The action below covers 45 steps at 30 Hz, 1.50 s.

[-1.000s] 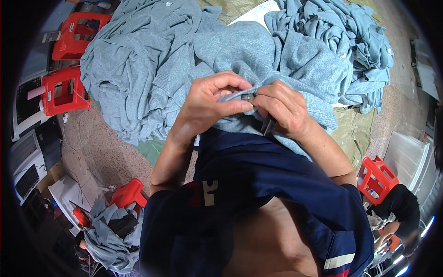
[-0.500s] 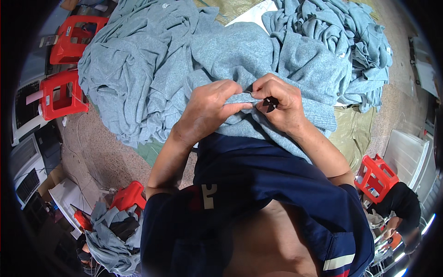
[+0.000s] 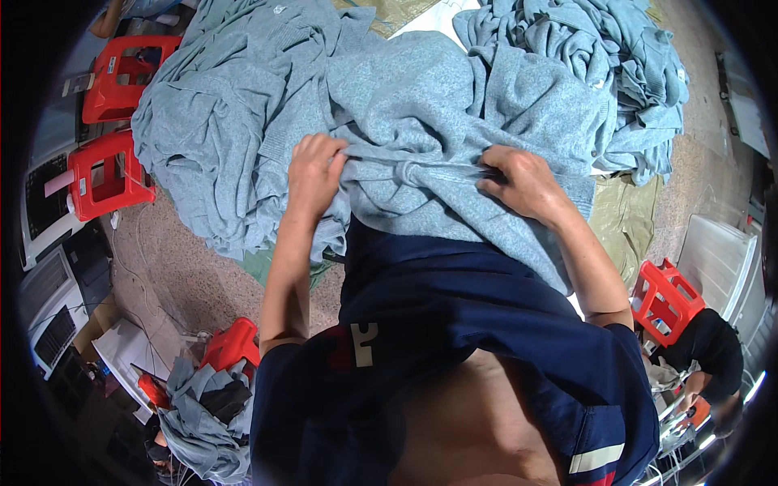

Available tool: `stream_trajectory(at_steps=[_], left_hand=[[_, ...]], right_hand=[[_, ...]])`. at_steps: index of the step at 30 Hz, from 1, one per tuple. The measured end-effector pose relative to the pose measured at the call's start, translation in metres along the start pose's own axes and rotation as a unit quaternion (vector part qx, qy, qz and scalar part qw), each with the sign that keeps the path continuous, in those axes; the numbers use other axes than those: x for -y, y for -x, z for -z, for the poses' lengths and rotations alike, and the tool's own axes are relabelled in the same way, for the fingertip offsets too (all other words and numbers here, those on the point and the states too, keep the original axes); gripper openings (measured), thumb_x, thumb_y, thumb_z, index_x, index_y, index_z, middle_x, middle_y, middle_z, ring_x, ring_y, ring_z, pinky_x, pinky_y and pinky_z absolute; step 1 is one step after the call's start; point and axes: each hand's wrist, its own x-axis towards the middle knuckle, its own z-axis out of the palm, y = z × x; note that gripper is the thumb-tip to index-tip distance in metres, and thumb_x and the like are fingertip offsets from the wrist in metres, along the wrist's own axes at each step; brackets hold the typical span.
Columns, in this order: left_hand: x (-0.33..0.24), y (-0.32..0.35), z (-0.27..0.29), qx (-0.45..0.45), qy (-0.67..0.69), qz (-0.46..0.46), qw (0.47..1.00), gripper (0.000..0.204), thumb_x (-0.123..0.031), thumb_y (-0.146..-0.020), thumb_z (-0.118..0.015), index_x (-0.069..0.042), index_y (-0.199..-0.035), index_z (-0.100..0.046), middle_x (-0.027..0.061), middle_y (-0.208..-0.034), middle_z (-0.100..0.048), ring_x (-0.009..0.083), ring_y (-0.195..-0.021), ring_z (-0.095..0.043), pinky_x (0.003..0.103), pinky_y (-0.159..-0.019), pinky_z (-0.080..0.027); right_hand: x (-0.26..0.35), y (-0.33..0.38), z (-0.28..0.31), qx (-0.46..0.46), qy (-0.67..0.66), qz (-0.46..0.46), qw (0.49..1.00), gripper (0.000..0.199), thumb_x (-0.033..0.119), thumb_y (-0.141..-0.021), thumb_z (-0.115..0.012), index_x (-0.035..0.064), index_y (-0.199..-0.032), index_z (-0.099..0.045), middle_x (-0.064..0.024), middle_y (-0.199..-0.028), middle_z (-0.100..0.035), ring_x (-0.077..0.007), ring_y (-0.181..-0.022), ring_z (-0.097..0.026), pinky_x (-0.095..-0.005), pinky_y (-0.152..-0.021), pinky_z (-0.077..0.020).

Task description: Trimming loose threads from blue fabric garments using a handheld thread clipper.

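Observation:
A grey-blue knit garment (image 3: pixel 405 89) lies spread over the work surface, with a seam drawn out in a line between my hands. My left hand (image 3: pixel 316 174) is closed on the left end of that stretch, thumb and fingers pinching the cloth. At its right end my right hand (image 3: pixel 525 185) grips the fabric with bent fingers. A small dark bit shows between its thumb and forefinger; most of it is hidden, so its kind is unclear. Between the hands the cloth bunches into a small twisted fold. The garment's near part hangs over my lap.
Heaps of similar knitwear lie left (image 3: pixel 219 121) and right (image 3: pixel 567 49). Red stools (image 3: pixel 113 174) stand at the left, another red stool (image 3: pixel 666 301) at the right. Lower left, more knitwear (image 3: pixel 203 421) is piled by a red stool. A person in black (image 3: pixel 701 356) works lower right.
My hands have moved apart, left hand leftward and right hand rightward, from a close pinch on the fabric edge. The dark pointed tool seen in my right hand is now mostly hidden.

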Motion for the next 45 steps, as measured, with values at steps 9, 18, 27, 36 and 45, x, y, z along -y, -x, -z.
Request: stream_trajectory(at_steps=[9, 18, 27, 36, 45], left_hand=[[0.000, 0.011, 0.015, -0.030, 0.467, 0.245, 0.849, 0.004, -0.007, -0.091, -0.054, -0.005, -0.093, -0.056, -0.0008, -0.091, -0.061, 0.0064, -0.086, -0.052, 0.022, -0.079, -0.040], [-0.106, -0.026, 0.073, 0.016, 0.545, 0.161, 0.823, 0.009, -0.004, -0.092, -0.064, -0.001, -0.099, -0.060, -0.0019, -0.085, -0.061, 0.0027, -0.076, -0.054, 0.016, -0.067, -0.042], [-0.117, -0.023, 0.064, 0.004, 0.480, 0.188, 0.857, 0.013, -0.001, -0.086, -0.070, 0.000, -0.098, -0.063, -0.0004, -0.088, -0.064, 0.0030, -0.079, -0.056, 0.018, -0.069, -0.046], [-0.128, -0.016, 0.068, 0.001, 0.226, 0.028, 0.974, 0.032, -0.004, -0.077, -0.075, -0.003, -0.105, -0.062, 0.0089, -0.099, -0.068, 0.0192, -0.091, -0.068, 0.031, -0.078, -0.053], [-0.111, -0.012, 0.054, 0.024, 0.370, 0.100, 0.923, 0.027, -0.006, -0.080, -0.075, -0.002, -0.102, -0.061, 0.0094, -0.096, -0.067, 0.0202, -0.083, -0.068, 0.031, -0.073, -0.055]], right_hand=[[-0.005, 0.011, 0.024, -0.215, -0.070, 0.048, 0.973, 0.016, 0.000, -0.079, -0.066, -0.0007, -0.094, -0.064, -0.0176, -0.096, -0.066, -0.0350, -0.086, -0.064, -0.0384, -0.073, -0.0498], [0.085, -0.013, 0.005, -0.377, -0.087, 0.434, 0.814, 0.013, 0.006, -0.072, -0.069, 0.0049, -0.085, -0.067, -0.0067, -0.089, -0.060, -0.0194, -0.070, -0.061, -0.0290, -0.053, -0.0488], [0.080, -0.018, -0.011, -0.375, -0.033, 0.413, 0.829, 0.011, 0.001, -0.073, -0.070, 0.0024, -0.080, -0.062, -0.0067, -0.083, -0.060, -0.0196, -0.068, -0.061, -0.0287, -0.054, -0.0485], [0.083, -0.019, -0.013, -0.258, -0.297, 0.286, 0.874, 0.030, -0.003, -0.075, -0.072, 0.0070, -0.097, -0.056, -0.0079, -0.096, -0.062, -0.0186, -0.071, -0.063, -0.0310, -0.060, -0.0523], [0.075, -0.021, -0.023, -0.259, -0.210, 0.298, 0.894, 0.022, -0.006, -0.072, -0.069, 0.0026, -0.087, -0.054, -0.0096, -0.085, -0.061, -0.0239, -0.074, -0.064, -0.0324, -0.058, -0.0520]])
